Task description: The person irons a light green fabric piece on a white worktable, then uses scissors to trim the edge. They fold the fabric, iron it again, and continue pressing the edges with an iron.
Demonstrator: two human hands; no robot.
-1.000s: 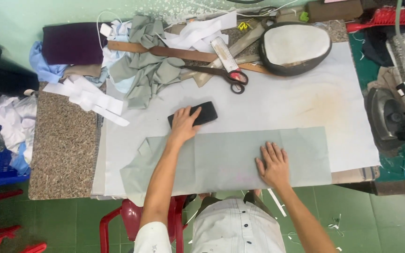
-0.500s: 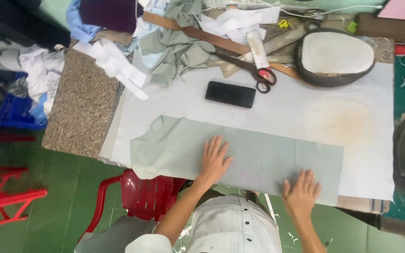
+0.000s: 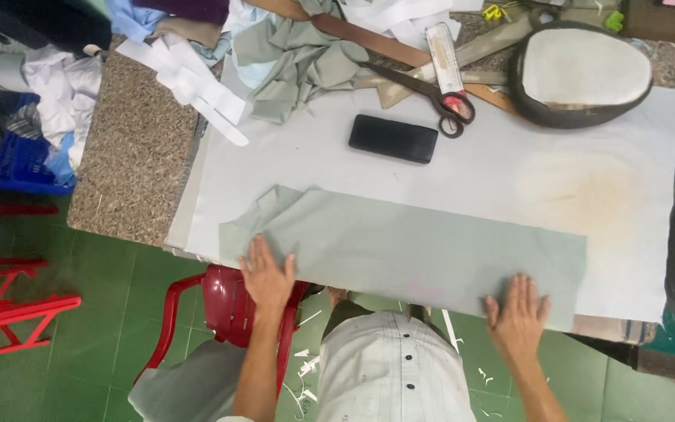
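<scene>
With both palms flat, fingers spread, gripping nothing, left hand (image 3: 266, 275) and right hand (image 3: 518, 311) press the grey-green fabric panel (image 3: 423, 250) at the tabletop's (image 3: 509, 164) near edge. Risk: uneven pressure may wrinkle it or slide it off.

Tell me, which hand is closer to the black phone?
The left hand. It lies flat on the grey-green cloth, below and left of the black phone. The right hand rests farther away at the cloth's lower right edge.
</scene>
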